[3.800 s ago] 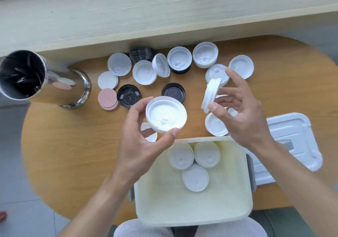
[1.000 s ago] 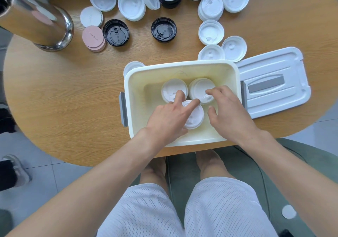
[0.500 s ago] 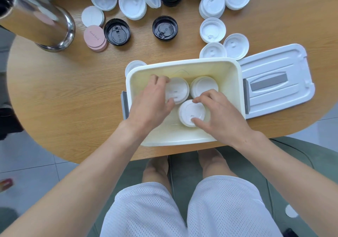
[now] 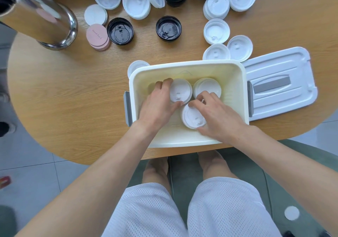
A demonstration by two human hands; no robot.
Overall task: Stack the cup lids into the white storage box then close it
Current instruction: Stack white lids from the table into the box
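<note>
A round wooden table (image 4: 76,94) stands on grey floor tiles (image 4: 33,174).

One head-worn wide-angle view looks steeply down, close above the worktop (image 4: 73,94), taking in the box (image 4: 182,138) and the person's lap.

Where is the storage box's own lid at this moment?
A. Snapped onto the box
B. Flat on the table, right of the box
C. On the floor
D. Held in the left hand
B: the box lid lies flat on the table, right of the open storage box.
</note>
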